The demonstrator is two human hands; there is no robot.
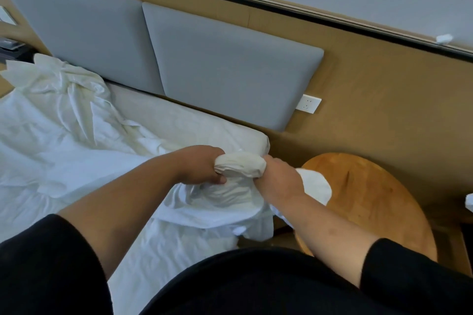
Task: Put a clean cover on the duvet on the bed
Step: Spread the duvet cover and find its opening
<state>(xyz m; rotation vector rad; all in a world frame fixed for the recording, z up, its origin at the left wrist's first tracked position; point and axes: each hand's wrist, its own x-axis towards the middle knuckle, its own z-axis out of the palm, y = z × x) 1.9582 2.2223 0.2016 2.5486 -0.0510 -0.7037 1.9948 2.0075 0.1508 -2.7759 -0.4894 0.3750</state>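
My black sleeves fill the bottom of the view, and both bare forearms reach forward over the corner of the bed. Just beyond them, my left hand and my right hand meet on a bunched cream-white roll of duvet. My left fingers are curled round one end of it, thumb underneath, clamped tight on the fabric. My right hand grips the other end; its fingers are wrapped into the cloth, so I see mostly the back of it. The roll sits between my two fists, above the mattress corner nearest me.

Below and around my hands hangs the whiter cover, gathered in folds that spill over the bed edge, with a lobe of it bulging out past my right wrist towards the round wooden table just beside the bed. More of the cover lies rumpled across the mattress to my left. Farther up, near the far side, a creamier heap of duvet is twisted against the headboard.

Behind the bed stand two grey padded headboard panels on a tan wall panel. A white socket is set just beside the lower corner of the nearer panel.
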